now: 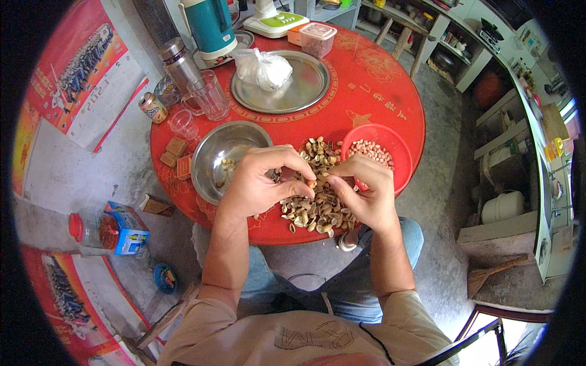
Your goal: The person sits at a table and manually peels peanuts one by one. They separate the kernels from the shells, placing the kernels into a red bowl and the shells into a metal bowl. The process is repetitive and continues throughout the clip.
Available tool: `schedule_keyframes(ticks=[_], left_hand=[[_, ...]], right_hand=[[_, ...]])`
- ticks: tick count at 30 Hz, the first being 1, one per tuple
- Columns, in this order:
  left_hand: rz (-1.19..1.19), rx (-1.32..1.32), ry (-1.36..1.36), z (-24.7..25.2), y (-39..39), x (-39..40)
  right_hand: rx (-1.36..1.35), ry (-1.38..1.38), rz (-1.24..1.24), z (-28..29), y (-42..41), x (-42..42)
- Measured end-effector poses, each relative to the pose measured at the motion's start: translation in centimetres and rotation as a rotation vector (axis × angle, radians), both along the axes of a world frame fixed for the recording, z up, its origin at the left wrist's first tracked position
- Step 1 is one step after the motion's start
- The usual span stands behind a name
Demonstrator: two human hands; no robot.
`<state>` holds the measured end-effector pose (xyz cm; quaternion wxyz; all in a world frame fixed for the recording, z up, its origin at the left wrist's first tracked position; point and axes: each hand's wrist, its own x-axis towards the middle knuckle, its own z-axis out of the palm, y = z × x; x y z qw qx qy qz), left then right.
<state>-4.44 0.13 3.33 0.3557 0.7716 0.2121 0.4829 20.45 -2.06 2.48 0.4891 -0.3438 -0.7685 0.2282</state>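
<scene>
Above a pile of peanut shells (316, 212), my left hand (270, 180) pinches a reddish peanut kernel (311, 184) between thumb and fingertips. My right hand (366, 190), close beside it, holds a small piece of peanut shell (325, 175) between thumb and index finger. A red plastic basket (403, 158) holding shelled peanuts (370, 150) stands just beyond my right hand. Left of my left hand is a steel bowl (206, 160) with a few unshelled peanuts at its bottom.
The round red table (293, 130) also bears a steel tray (306, 98) with a white plastic bag (265, 71), a glass mug (211, 98), a steel flask (181, 68), a plastic cup (183, 124), a teal thermos (210, 27), a lidded tub (317, 40) and a drink can (153, 108).
</scene>
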Motion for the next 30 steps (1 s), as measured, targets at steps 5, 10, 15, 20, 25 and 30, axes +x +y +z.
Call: schedule_keyframes(ticks=[5, 10, 15, 20, 25, 30], left_hand=[[0.001, -0.081, 0.002, -0.3, -0.2, -0.5], [-0.032, -0.169, -0.086, -0.8, -0.3, -0.4], [-0.047, -0.180, -0.101, -0.9, -0.2, -0.3], [-0.033, -0.170, -0.055, -0.9, -0.1, -0.4], [0.162, -0.047, 0.186, 0.1, -0.3, 0.1], [0.256, 0.072, 0.340, -0.2, 0.1, 1.1]], right_hand=[[-0.015, 0.026, -0.011, -0.2, 0.0, 0.3], [-0.037, 0.012, -0.011, -0.1, -0.1, 0.6], [-0.048, 0.029, 0.007, -0.1, -0.1, 0.7], [-0.038, 0.023, 0.015, -0.3, 0.0, 1.0], [-0.043, 0.042, 0.009, -0.1, -0.1, 0.9], [-0.058, 0.037, 0.008, 0.0, 0.0, 0.9]])
